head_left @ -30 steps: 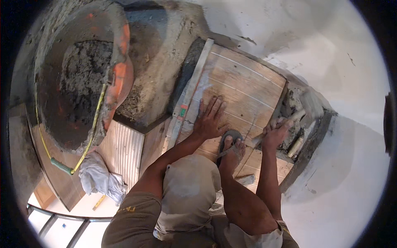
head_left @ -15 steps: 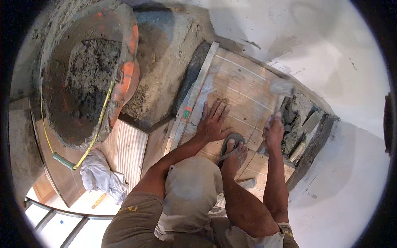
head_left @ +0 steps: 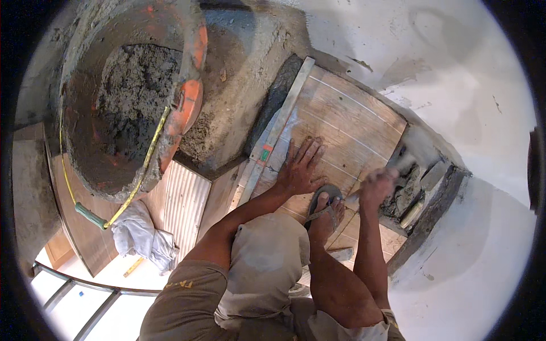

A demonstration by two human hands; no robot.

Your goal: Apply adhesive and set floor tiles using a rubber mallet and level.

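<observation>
My left hand (head_left: 301,168) lies flat with fingers spread on wood-look tiles (head_left: 341,113), beside a long spirit level (head_left: 290,105) with a green vial. My right hand (head_left: 377,186) is closed round the handle of a hammer. Motion smears the grey, blocky hammer head (head_left: 420,144), which is above the tiles' right edge. Just right of that hand, a trowel (head_left: 412,215) rests in a recess of wet mortar (head_left: 398,199). My sandalled foot (head_left: 324,219) stands on the tiles between my hands.
A large bucket of mortar (head_left: 142,85) with a yellow rope and green grip stands at upper left. Below it lie a grey rag (head_left: 139,236) and a ribbed tile back (head_left: 185,196). A pale wall (head_left: 455,238) bounds the right side. Metal bars (head_left: 96,315) show at lower left.
My right hand has moved slightly down, and the hammer has swung from upright toward the right. My left hand stays flat on the tiles. The whole view has shifted a little.
</observation>
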